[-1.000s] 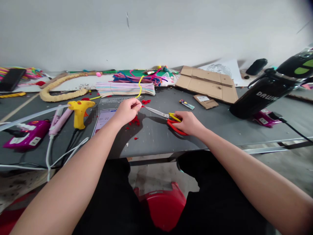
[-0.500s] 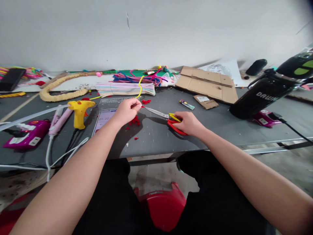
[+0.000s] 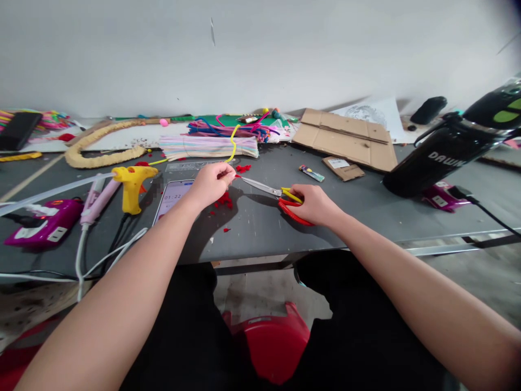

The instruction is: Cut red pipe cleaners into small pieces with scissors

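Observation:
My right hand is wrapped around scissors with red and yellow handles. Their blades point left and look nearly closed, tips beside my left fingertips. Between the pinched thumb and fingers of my left hand is a small red piece, which meets the blade tips; most of it is hidden by the fingers. Several red scraps lie on the grey table just below that hand. A bent yellow pipe cleaner rises behind the left hand; whether it touches the fingers I cannot tell.
On the left are a yellow glue gun, a phone and a purple power strip with cables. Bundled pale pipe cleaners lie behind. Cardboard and a black bottle stand to the right.

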The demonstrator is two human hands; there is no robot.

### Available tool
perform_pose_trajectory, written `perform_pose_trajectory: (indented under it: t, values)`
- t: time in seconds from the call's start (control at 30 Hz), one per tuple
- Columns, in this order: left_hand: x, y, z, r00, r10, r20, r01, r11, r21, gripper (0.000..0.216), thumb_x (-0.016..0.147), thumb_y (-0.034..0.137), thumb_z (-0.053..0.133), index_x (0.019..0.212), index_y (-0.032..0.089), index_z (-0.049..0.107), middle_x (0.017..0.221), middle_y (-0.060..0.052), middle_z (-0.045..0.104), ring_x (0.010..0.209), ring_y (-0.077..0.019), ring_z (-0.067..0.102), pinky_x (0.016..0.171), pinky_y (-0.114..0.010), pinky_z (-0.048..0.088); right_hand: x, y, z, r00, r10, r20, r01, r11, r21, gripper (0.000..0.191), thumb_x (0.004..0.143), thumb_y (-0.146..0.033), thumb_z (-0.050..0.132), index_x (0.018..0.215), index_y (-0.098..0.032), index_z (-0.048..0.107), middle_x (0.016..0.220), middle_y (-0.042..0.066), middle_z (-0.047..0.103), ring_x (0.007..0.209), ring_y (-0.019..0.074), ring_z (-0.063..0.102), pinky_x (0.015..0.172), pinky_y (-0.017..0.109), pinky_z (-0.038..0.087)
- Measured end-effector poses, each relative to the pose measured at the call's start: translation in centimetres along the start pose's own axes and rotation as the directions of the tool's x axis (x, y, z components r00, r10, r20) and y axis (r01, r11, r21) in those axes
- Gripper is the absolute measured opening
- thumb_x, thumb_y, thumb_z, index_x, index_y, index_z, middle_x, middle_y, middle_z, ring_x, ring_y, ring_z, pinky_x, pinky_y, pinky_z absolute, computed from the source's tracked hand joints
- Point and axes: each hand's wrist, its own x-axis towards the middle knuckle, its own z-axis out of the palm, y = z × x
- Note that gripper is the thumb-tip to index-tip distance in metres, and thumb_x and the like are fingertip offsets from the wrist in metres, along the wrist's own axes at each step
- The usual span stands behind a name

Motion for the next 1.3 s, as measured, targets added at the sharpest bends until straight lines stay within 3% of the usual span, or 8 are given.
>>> perform_pose_trajectory:
  t: [1.3]
  values:
    - [-0.02, -0.04, -0.07, 1.000, -0.012, 0.023, 0.011, 0.999, 0.034, 0.015, 0.081, 0.028, 0.052, 0.071, 0.018, 0.057, 0.064, -0.001, 0.057, 0.060, -0.0147, 0.052, 0.060, -0.029, 0.037, 0.43, 0.46, -0.05, 0.999, -0.020, 0.030, 0.020, 1.000, 0.021, 0.026, 0.073, -0.040, 0.060, 0.065, -0.021, 0.045, 0.066, -0.002, 0.048, 0.062, 0.0120, 0.035, 0.059, 0.027, 0.028]
